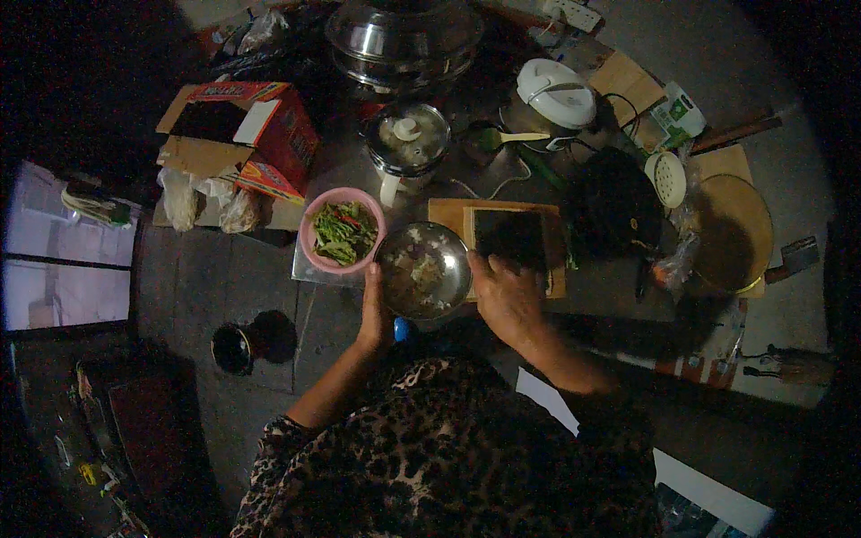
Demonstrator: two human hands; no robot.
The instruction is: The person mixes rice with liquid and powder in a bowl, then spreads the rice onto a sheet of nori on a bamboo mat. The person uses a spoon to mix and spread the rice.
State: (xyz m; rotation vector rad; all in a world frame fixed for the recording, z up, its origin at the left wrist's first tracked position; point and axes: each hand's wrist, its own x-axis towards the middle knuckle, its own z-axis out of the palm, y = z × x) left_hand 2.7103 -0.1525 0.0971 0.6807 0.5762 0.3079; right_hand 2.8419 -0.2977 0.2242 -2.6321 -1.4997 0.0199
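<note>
A round stainless steel bowl with pale, rice-like bits and some liquid in it is held close before me. My left hand grips its left side, the thumb on the rim. My right hand grips the opposite side by the rim. Touching or just beyond the bowl's left edge is a pink plastic bowl of green leafy vegetables with a few red pieces. A wooden cutting board lies behind the steel bowl and my right hand, with a dark flat object on it that I cannot identify.
A glass-lidded pot stands behind the bowls. An orange cardboard box is at the left, a large steel pot at the back. At the right are a white-lidded cooker, a ladle-like utensil, a black bag-like thing and a round basin.
</note>
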